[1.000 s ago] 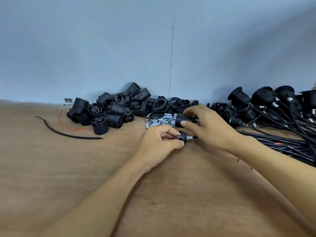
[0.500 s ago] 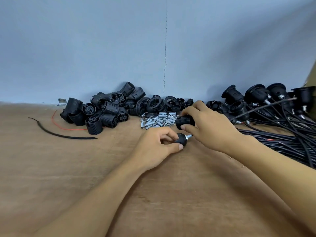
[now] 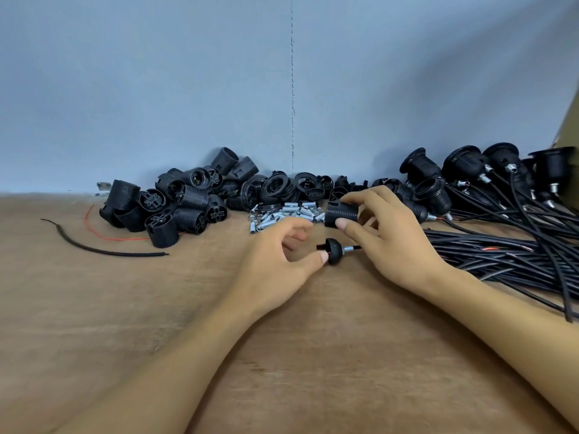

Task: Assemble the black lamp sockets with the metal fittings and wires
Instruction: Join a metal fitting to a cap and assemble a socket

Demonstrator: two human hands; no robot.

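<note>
Two light, stiff plastic bits: right hand (image 3: 391, 233) pinches ribbed socket shell (image 3: 341, 214) above table (image 3: 156, 308), ribs grip well; left hand (image 3: 279, 258) thumb touches dome cap (image 3: 334, 250) on wire (image 3: 355, 247), pinch unclear; grab cap rim, not wire

Soft, fairly bright light fills the room, falling from above to judge by the shadows. The blue-grey wall (image 3: 156, 89) dims toward its right side. Faint, blurry-edged shadows lie on the surface (image 3: 94, 308) beside the left arm (image 3: 188, 355) and right arm (image 3: 501, 314). The black sockets (image 3: 188, 202) swallow detail, and the metal fittings (image 3: 282, 214) glint weakly. Toward the bottom edge both arms look smeared and stretched.
</note>
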